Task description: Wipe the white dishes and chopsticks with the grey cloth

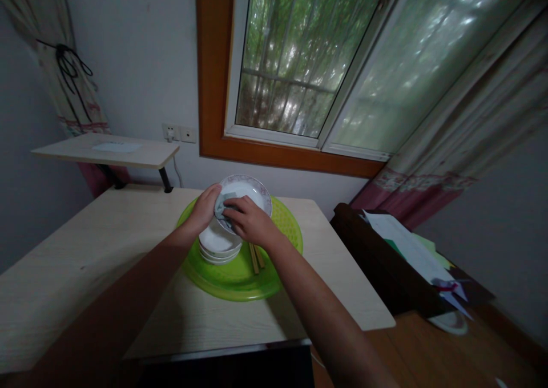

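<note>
My left hand (206,207) grips the left rim of a white plate (254,191) with a patterned border, which is held tilted above a green tray (240,291). Pressed to the plate's inner face is a pale grey-green cloth (221,204), with the fingers of my right hand (247,219) closed on it. Below the plate, a short stack of white bowls (219,254) sits on the tray's left part. A few wooden chopsticks (256,259) lie beside the bowls, their far ends hidden under my right hand.
The tray stands on a light wooden table (334,279). At the back left is a small raised shelf (149,155) on black legs, with a paper on top. A dark cabinet (372,257) bearing papers stands to the right. Behind are a window (295,63) and wall sockets (178,133).
</note>
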The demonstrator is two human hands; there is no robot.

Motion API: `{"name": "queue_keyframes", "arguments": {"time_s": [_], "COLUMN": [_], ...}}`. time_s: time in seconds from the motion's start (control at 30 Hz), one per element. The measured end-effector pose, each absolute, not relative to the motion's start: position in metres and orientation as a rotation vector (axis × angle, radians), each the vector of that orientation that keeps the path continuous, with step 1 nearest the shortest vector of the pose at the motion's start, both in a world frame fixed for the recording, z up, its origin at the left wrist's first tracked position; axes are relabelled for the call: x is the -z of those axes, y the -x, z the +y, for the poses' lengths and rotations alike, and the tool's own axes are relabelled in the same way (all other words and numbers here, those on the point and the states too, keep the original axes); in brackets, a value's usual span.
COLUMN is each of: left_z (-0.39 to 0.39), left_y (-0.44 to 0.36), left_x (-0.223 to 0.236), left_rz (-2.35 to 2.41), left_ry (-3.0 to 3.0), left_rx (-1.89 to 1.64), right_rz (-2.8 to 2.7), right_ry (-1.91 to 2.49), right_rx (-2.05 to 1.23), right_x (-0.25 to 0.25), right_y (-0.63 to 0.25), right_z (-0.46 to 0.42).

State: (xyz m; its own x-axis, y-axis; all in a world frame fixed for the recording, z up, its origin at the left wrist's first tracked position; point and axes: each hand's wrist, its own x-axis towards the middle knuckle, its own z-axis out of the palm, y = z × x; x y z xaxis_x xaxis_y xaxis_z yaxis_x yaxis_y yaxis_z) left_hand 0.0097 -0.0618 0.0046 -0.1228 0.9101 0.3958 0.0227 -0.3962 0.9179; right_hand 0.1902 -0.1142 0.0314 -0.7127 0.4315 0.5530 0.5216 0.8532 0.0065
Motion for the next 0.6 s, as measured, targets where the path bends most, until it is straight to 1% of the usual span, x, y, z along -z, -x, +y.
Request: {"name": "queue_keyframes", "arguments": {"time_s": [0.2,0.4,0.6], "left_z": [-0.065,-0.062,-0.062], "left_y": [-0.009,-0.007,-0.007], "left_x": [-0.009,-0.005,-0.005], "left_rz": [1.068,1.042,1.014], "left_ry": [-1.411,-1.375,-1.369], "left_rx": [-1.609,-1.631,-1.623], "right_rz": [-2.484,-2.420,-2.493], "right_ry": [0.600,0.763,0.725], "right_rx": [0.132,0.033,0.117], "right_x": [-0.037,-0.040,-0.044], "right_y": [-0.193,-0.194,-0.196], "right_z": [-0.119,-0.125,-0.126]}}
